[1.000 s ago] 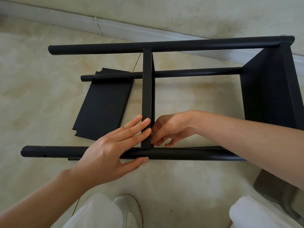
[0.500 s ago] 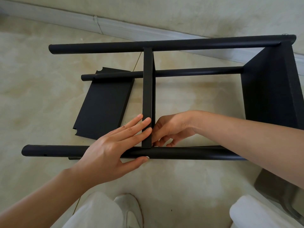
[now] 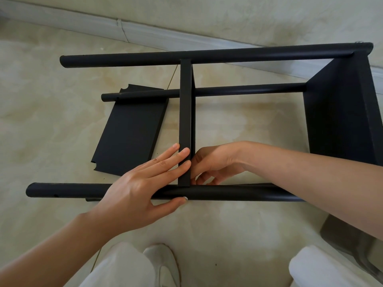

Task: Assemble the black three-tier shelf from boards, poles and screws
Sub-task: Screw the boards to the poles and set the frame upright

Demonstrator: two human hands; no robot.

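Beige tiled floor (image 3: pixel 238 125), left hand (image 3: pixel 136 189) flat against middle board (image 3: pixel 185 121)

Both forearms are bare with no sleeves in view, the left hand (image 3: pixel 136 189) and right hand (image 3: pixel 215 162) wear nothing, and the legs show white trousers (image 3: pixel 122 268) above a white shoe (image 3: pixel 163 264).

— Those poles (image 3: pixel 207 55) have a faint sheen, smooth black, like painted metal. And the boards?

— The loose board (image 3: pixel 129 131) is flat matt black, finely textured, same as the middle shelf (image 3: pixel 185 112). The floor (image 3: pixel 248 125) looks polished, marbled beige stone; the trousers (image 3: pixel 116 266) are soft white cloth.
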